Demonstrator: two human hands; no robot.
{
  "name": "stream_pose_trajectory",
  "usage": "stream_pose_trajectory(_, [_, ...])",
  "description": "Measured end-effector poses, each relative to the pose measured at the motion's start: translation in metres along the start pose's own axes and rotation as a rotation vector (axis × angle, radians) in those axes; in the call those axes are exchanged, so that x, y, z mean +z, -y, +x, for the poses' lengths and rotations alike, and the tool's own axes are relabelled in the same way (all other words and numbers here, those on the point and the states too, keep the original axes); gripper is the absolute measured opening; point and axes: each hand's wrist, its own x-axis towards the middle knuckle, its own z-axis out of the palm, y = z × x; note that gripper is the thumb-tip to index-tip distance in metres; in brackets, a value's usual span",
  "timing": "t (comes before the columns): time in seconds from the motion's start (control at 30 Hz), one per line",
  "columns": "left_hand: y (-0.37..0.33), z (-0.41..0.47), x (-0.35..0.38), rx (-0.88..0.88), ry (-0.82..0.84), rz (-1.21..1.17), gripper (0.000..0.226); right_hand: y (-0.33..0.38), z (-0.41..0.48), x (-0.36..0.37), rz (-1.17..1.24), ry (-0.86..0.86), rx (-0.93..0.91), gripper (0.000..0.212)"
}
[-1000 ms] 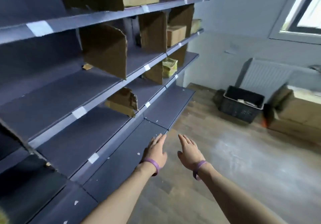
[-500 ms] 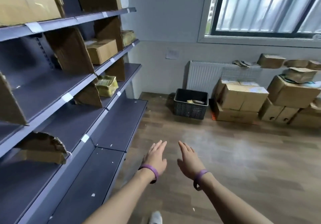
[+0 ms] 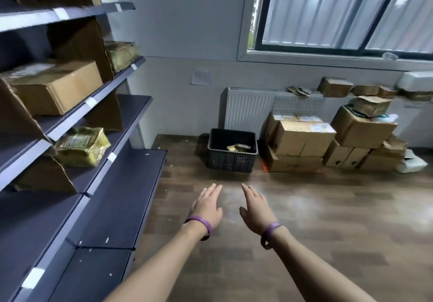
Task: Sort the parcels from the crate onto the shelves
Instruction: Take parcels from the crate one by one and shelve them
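- Grey shelves (image 3: pixel 121 184) run along my left, carrying a brown box (image 3: pixel 56 86) and a yellow-green parcel (image 3: pixel 82 147).
- My left hand (image 3: pixel 207 204) hovers over the wooden floor (image 3: pixel 328 219), fingers straight, holding nothing.
- Black crate (image 3: pixel 232 161) stands by the radiator (image 3: pixel 246 107), a crumpled parcel (image 3: pixel 239 148) inside.
- My right hand (image 3: pixel 255 208) is likewise flat, gripping nothing.
- Stacked cardboard boxes (image 3: pixel 302 137) sit below the window (image 3: pixel 328 11).

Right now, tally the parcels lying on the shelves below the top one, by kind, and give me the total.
Brown cardboard box: 1
Yellow wrapped parcels: 2
Total: 3
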Motion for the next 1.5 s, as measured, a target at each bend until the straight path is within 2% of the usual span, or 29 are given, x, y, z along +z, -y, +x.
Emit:
stream_pose_trajectory(0.33, [-0.004,0.153,-0.012,0.023,0.073,0.026,0.065,-0.043,0.141,-0.014,0.025,0.008,0.081,0.068])
stream_pose_trajectory(0.87, [-0.042,0.467,-0.047,-0.081,-0.015,0.059,0.063,-0.124,0.472,-0.083,-0.05,0.024,-0.09,0.066])
stream_pose_trajectory(1.27, [-0.026,0.665,-0.062,-0.128,0.001,0.024,0.061,-0.172,0.656,-0.105,-0.107,0.032,-0.006,0.066])
stream_pose_trajectory(1.5, [-0.015,0.822,-0.071,-0.055,0.114,-0.001,0.062,-0.199,0.778,-0.104,-0.132,0.102,0.164,0.07])
